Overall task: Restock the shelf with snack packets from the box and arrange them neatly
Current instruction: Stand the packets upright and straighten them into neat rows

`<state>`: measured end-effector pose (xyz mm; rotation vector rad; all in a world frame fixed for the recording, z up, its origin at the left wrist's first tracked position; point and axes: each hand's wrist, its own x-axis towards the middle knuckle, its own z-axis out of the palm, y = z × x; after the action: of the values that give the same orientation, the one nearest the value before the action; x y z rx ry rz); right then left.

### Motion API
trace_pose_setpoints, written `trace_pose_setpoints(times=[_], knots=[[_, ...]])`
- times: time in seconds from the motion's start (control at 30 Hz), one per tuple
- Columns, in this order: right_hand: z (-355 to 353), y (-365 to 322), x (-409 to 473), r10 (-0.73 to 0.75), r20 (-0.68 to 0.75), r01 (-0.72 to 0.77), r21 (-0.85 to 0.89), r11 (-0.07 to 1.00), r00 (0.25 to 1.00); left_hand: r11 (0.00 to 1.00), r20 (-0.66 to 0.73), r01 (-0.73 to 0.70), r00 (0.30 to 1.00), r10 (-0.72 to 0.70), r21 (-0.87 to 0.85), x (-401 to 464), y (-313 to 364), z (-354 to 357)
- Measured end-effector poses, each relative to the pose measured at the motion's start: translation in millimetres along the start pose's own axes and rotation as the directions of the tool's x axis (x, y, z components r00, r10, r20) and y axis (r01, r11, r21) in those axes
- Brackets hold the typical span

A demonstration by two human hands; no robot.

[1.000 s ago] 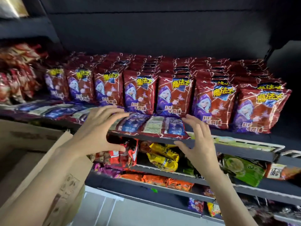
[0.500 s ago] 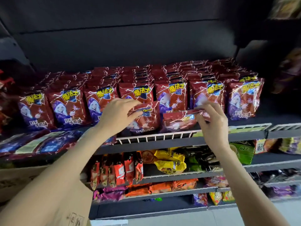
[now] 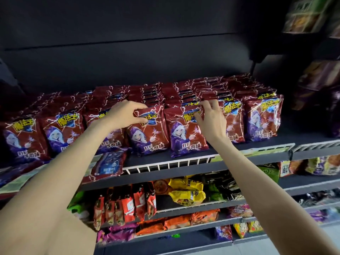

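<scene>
Currently, the top shelf (image 3: 211, 167), spanning 9 to 3 o'clock across the head view, carries rows of red snack packets standing upright, long axes vertical, faces toward the camera. At 8 o'clock, flat packets (image 3: 107, 165) lie along the shelf lip, overhanging its edge. Near centre, two front-row packets stand side by side behind the white wire fence (image 3: 165, 163). The left hand (image 3: 122, 114) pinches the top edge of the left packet (image 3: 148, 130), thumb in front, fingers curled behind. The right hand (image 3: 211, 119) pinches the top-right corner of the right packet (image 3: 185, 132) in the same manner. Each packet hangs toward 6 o'clock from its hand, and each hand is nearest its own packet. The probable next move presses both packets back, flush with the row. The box is not in view.
</scene>
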<state>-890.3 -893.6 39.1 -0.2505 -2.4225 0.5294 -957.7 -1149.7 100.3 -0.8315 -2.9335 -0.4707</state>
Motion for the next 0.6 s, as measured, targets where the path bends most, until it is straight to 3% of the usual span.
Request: trace_pose_setpoints(times=[0.13, 0.2, 0.3, 0.4, 0.6], knots=[[4.7, 3.0, -19.9, -0.127, -0.136, 0.135, 0.054, 0.989, 0.983, 0.95, -0.201, -0.12, 0.962, 0.183, 0.288, -3.4, 5.8, 9.8], [7.4, 7.9, -37.2, -0.253, -0.125, 0.259, 0.034, 0.965, 0.959, 0.933, -0.284, -0.12, 0.932, 0.223, 0.34, -11.8, 10.6, 24.3], [16.1, 13.9, -58.3, -0.354, 0.052, 0.356, -0.031, 0.934, 0.934, 0.911, -0.188, -0.082, 0.967, 0.171, 0.404, -27.5, 18.8, 54.1], [23.1, 16.1, -63.1, -0.331, 0.191, 0.347, -0.058, 0.936, 0.924, 0.886, -0.041, -0.07, 0.994, 0.1, 0.459, -29.1, 13.8, 71.1], [29.8, 11.8, -52.3, -0.267, 0.265, 0.302, -0.1, 0.948, 0.927, 0.872, -0.02, -0.08, 0.995, 0.102, 0.483, -24.8, -5.4, 66.8]])
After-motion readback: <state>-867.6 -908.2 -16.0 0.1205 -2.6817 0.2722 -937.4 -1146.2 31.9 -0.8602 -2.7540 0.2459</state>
